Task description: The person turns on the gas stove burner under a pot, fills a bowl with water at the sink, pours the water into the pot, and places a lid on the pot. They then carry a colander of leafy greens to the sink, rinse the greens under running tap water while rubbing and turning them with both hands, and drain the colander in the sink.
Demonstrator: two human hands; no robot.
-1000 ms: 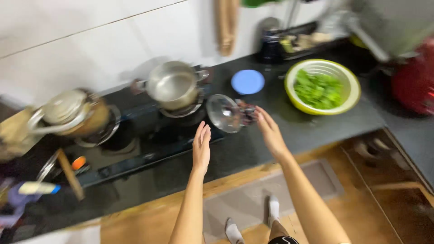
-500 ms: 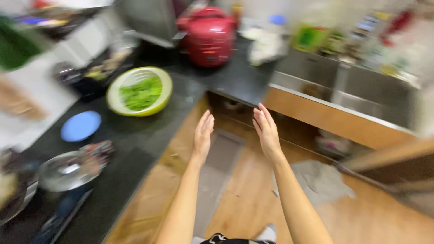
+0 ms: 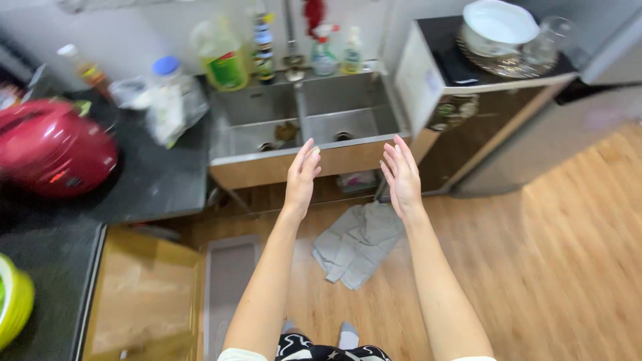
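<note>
The sink (image 3: 307, 127), a steel double basin, lies just ahead of us beyond both hands. Our left hand (image 3: 301, 177) and right hand (image 3: 401, 177) are spread wide, holding nothing; we should step over the grey cloth (image 3: 354, 244) on the floor.

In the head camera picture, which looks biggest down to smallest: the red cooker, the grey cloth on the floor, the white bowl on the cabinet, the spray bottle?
1. Red cooker, though nearness helps it.
2. Grey cloth.
3. White bowl.
4. Spray bottle.
</note>
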